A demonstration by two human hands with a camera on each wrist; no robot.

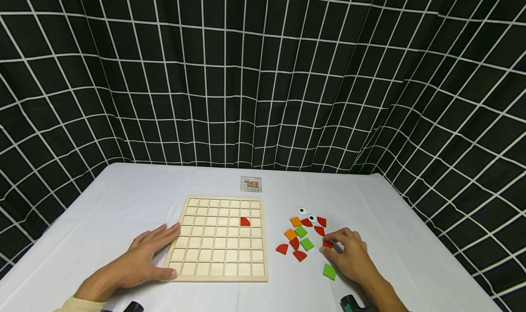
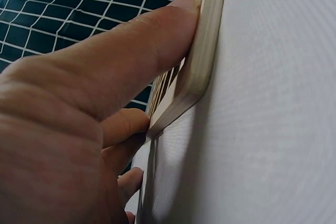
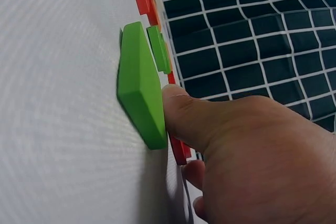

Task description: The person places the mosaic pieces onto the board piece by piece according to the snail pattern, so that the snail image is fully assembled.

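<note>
A square wooden grid board (image 1: 265, 257) lies on the white table, with one red quarter-round tile (image 1: 244, 221) in a cell on its right side. Along the board's left edge rests my left hand (image 1: 141, 257), fingers extended and spread; its thumb (image 2: 152, 38) lies on the rim near the front corner. Right of the board, my right hand (image 1: 349, 255) pinches a red tile (image 1: 327, 244) between thumb and index finger, low over the cloth. That tile's outline is partly hidden by the fingers. Just below this hand lies a green diamond-shaped tile (image 1: 329, 272), large in the right wrist view.
Between board and right hand lie several loose tiles: red quarter-rounds (image 1: 300, 256), orange ones (image 1: 290, 234) and green ones (image 1: 307, 244). Two white eye discs (image 1: 302, 211) sit behind them. A small picture card (image 1: 251, 184) lies beyond the board. Dark gridded curtains (image 1: 230, 74) surround the table.
</note>
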